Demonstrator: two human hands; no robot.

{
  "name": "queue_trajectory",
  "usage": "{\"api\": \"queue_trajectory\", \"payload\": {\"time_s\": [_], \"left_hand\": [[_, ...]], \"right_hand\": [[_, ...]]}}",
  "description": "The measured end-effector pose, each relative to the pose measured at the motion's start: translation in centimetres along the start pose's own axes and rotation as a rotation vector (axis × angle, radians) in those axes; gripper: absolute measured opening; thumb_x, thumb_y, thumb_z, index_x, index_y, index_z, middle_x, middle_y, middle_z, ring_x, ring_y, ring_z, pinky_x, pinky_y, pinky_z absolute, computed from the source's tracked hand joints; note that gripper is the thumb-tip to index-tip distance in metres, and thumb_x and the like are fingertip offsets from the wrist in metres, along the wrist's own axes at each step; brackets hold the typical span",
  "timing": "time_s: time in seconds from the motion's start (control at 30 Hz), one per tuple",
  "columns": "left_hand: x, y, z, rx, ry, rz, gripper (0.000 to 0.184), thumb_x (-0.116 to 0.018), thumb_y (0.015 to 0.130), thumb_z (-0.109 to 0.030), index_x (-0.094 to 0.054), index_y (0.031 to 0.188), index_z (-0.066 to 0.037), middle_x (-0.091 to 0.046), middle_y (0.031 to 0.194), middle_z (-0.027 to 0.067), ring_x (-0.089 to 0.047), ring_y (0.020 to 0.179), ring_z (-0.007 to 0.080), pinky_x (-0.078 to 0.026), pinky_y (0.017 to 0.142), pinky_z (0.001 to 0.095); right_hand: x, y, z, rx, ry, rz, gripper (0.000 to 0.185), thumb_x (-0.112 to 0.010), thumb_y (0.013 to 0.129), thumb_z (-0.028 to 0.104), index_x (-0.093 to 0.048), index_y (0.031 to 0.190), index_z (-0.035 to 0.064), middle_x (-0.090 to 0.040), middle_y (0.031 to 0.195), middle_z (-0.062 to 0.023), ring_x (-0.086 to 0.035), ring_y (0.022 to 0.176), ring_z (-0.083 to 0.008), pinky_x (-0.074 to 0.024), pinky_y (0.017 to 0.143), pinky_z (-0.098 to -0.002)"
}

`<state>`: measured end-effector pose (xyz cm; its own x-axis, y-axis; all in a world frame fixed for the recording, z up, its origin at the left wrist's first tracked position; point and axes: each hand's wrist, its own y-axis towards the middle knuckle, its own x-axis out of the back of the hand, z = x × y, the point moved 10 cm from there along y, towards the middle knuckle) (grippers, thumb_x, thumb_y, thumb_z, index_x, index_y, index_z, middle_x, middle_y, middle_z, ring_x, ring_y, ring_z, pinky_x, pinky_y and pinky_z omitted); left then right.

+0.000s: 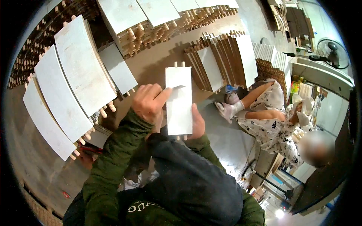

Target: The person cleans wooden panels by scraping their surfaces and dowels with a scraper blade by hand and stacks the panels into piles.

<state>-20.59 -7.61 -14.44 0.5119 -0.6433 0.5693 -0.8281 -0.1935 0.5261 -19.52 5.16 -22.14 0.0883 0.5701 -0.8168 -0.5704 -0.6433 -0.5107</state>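
A narrow white board [179,109] with wooden dowel pegs sticking out of both short ends is held up in front of my chest. My right hand [198,122] grips its right edge near the bottom, thumb along the side. My left hand [150,101] is closed at the left edge, with the fingers curled and a fingertip on the white face. A grey wedge-shaped patch shows beside that fingertip; I cannot tell whether it is a shadow or a thin piece in the fingers. The fingers behind the board are hidden.
Large pegged white panels [85,67] are stacked at the left, with more panel stacks [158,11] at the top. Another pegged stack [226,62] stands right of centre. A seated person [271,116] in a floral garment is at the right, near a fan [332,52].
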Motion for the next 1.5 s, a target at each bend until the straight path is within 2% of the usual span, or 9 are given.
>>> {"api": "queue_trajectory", "payload": {"time_s": [0.07, 0.17, 0.33, 0.5, 0.73, 0.87, 1.07, 1.17, 1.5], "left_hand": [[-0.2, -1.0, 0.3, -0.016, -0.011, 0.018, 0.021, -0.06, 0.066, -0.01, -0.063, 0.086, -0.003, -0.044, 0.064, 0.0051, -0.05, 0.058, 0.0201, -0.039, 0.052, 0.0307], [0.0, -2.2, 0.8, -0.009, -0.026, 0.02, 0.023, -0.061, 0.066, -0.009, -0.064, 0.088, -0.004, -0.045, 0.063, 0.0051, -0.051, 0.059, 0.0206, -0.039, 0.049, 0.0309], [-0.1, -5.7, -3.5, -0.007, -0.155, 0.066, 0.025, -0.058, 0.069, -0.009, -0.065, 0.093, -0.005, -0.051, 0.068, 0.0063, -0.054, 0.067, 0.0226, -0.045, 0.062, 0.0327], [1.3, -6.4, -5.5, 0.038, -0.285, 0.177, 0.027, -0.06, 0.064, -0.008, -0.066, 0.09, -0.008, -0.053, 0.066, 0.0036, -0.053, 0.062, 0.0212, -0.042, 0.057, 0.0329], [1.6, -2.6, -0.7, 0.087, -0.066, 0.152, 0.022, -0.058, 0.067, -0.007, -0.064, 0.088, -0.008, -0.051, 0.069, 0.0042, -0.052, 0.066, 0.0195, -0.037, 0.059, 0.033], [1.0, -7.7, -5.2, -0.008, -0.293, 0.221, 0.021, -0.058, 0.07, -0.008, -0.066, 0.09, -0.008, -0.051, 0.067, 0.0043, -0.053, 0.066, 0.0193, -0.041, 0.063, 0.0317], [2.6, -4.9, -2.1, 0.143, -0.226, 0.106, 0.019, -0.058, 0.071, -0.004, -0.065, 0.088, -0.007, -0.046, 0.064, 0.0038, -0.049, 0.061, 0.02, -0.035, 0.057, 0.0346], [1.9, -4.4, -1.6, 0.121, -0.205, 0.119, 0.02, -0.058, 0.07, -0.005, -0.064, 0.089, -0.005, -0.045, 0.065, 0.004, -0.05, 0.062, 0.0203, -0.036, 0.058, 0.0347], [2.2, -8.6, -6.9, 0.031, -0.388, 0.203, 0.023, -0.058, 0.071, -0.007, -0.063, 0.094, -0.006, -0.048, 0.067, 0.0039, -0.051, 0.063, 0.0194, -0.04, 0.06, 0.031]], "right_hand": [[-0.8, -0.1, -1.0, -0.028, 0.086, 0.073, 0.052, -0.027, 0.095, 0.039, -0.034, 0.128, -0.0013, -0.047, 0.12, -0.0182, -0.049, 0.109, -0.0283, -0.0389, 0.094, -0.0401], [0.8, -0.4, -1.9, -0.038, -0.079, -0.194, 0.054, -0.03, 0.094, 0.042, -0.036, 0.126, -0.0006, -0.051, 0.114, -0.0192, -0.053, 0.101, -0.0294, -0.0436, 0.087, -0.0394], [-0.8, 0.3, -1.6, 0.013, 0.108, 0.159, 0.056, -0.024, 0.095, 0.041, -0.028, 0.132, -0.0008, -0.042, 0.127, -0.0187, -0.044, 0.115, -0.0295, -0.0343, 0.099, -0.0428], [1.8, -0.6, -1.1, 0.034, -0.132, -0.143, 0.054, -0.025, 0.095, 0.039, -0.029, 0.131, -0.0007, -0.042, 0.127, -0.0187, -0.045, 0.115, -0.0302, -0.0332, 0.099, -0.0422], [-0.3, -1.1, -2.0, -0.066, 0.114, 0.092, 0.052, -0.029, 0.094, 0.037, -0.032, 0.129, -0.001, -0.044, 0.125, -0.0181, -0.045, 0.115, -0.0292, -0.0338, 0.099, -0.0414], [1.3, -1.1, -0.7, 0.08, -0.087, -0.158, 0.054, -0.027, 0.094, 0.041, -0.036, 0.127, -0.0014, -0.048, 0.12, -0.0186, -0.051, 0.105, -0.0279, -0.042, 0.089, -0.0391], [1.1, -1.1, -1.2, 0.02, -0.065, -0.045, 0.057, -0.028, 0.094, 0.042, -0.034, 0.128, -0.0027, -0.047, 0.122, -0.0207, -0.049, 0.109, -0.03, -0.0397, 0.093, -0.0398], [0.2, -1.4, -1.2, 0.105, 0.063, -0.221, 0.055, -0.028, 0.094, 0.042, -0.033, 0.128, -0.001, -0.048, 0.119, -0.0198, -0.05, 0.107, -0.0306, -0.039, 0.093, -0.0427], [-0.2, -1.1, 0.0, 0.166, -0.024, -0.075, 0.056, -0.027, 0.094, 0.04, -0.033, 0.129, -0.0033, -0.045, 0.123, -0.0227, -0.051, 0.107, -0.0302, -0.0429, 0.09, -0.0387]]}}
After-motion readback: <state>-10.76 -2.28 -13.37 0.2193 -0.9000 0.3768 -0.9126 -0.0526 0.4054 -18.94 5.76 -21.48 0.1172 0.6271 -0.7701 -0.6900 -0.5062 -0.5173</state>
